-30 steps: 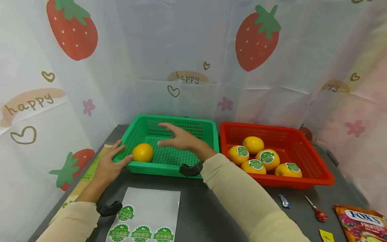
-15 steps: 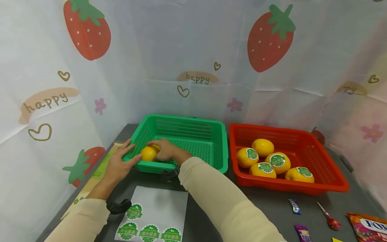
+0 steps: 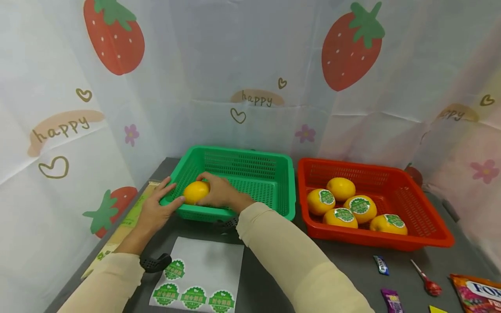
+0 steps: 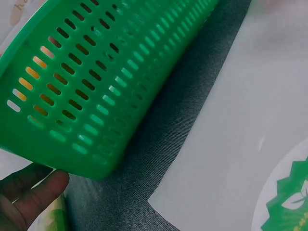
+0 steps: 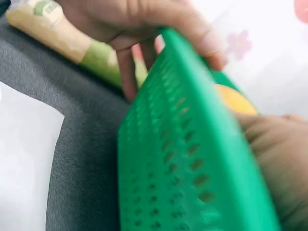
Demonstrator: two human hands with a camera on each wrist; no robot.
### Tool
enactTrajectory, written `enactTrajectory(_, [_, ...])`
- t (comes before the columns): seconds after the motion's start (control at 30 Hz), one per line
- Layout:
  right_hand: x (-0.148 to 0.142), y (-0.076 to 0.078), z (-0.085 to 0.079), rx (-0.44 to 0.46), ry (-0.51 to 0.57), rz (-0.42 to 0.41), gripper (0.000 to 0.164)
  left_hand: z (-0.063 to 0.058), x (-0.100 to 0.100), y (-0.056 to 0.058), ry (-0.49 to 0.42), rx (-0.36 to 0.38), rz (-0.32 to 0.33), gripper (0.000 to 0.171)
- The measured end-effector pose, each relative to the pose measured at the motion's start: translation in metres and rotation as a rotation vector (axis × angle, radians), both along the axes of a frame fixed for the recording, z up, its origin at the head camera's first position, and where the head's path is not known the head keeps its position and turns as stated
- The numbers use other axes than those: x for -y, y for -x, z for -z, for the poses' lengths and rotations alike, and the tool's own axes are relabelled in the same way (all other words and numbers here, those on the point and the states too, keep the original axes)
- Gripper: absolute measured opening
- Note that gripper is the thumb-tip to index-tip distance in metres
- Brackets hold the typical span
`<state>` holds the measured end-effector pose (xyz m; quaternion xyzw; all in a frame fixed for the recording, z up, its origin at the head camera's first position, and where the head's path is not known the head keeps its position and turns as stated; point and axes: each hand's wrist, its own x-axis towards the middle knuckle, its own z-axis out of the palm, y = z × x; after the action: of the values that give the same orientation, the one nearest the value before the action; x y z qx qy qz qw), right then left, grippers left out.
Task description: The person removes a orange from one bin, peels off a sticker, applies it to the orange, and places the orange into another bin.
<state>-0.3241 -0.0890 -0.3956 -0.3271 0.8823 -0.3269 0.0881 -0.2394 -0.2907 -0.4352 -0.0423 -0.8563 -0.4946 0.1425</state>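
In the head view, my right hand (image 3: 220,191) reaches into the green plastic basket (image 3: 254,157) and grips a yellow-orange fruit (image 3: 195,192), which looks like an orange, at the basket's front left corner. My left hand (image 3: 155,213) holds that same corner. The right wrist view shows the left thumb hooked over the green rim (image 5: 192,91), with the other fingers outside the wall. Low in the left wrist view, the left fingers (image 4: 41,197) touch the corner from outside. Part of the orange (image 5: 236,99) is hidden behind the wall and the right hand.
A red basket (image 3: 424,213) with several oranges, most bearing green stickers, stands to the right. A white sticker sheet (image 3: 211,261) lies in front. Small candies, a lollipop (image 3: 432,287) and a candy bag (image 3: 479,292) lie front right. A yellow-green package (image 3: 129,217) lies along the left edge.
My right hand has moved left and down to the orange, and its fingers have closed round it. The orange now sits slightly higher. My left hand stays at the basket's corner; the head view shifted.
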Motion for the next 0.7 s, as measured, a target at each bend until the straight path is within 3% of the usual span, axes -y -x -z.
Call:
enactTrajectory(0.13, [-0.025,-0.013,-0.017,-0.042,0.101,0.04,0.07,-0.001,0.001,-0.001,0.012,0.013,0.001,0.066])
enactTrajectory(0.37, [-0.081,-0.045,-0.045,-0.103,0.251,0.138,0.07,-0.007,0.0,0.001,0.012,0.001,0.026,0.065])
enactTrajectory(0.53, [-0.122,-0.075,-0.05,-0.111,0.39,0.14,0.069,-0.006,0.002,-0.001,0.036,0.008,0.032,0.066])
enactTrajectory(0.7, [-0.16,-0.107,-0.043,-0.187,0.469,0.111,0.07,-0.006,0.0,-0.003,0.09,0.006,0.014,0.067])
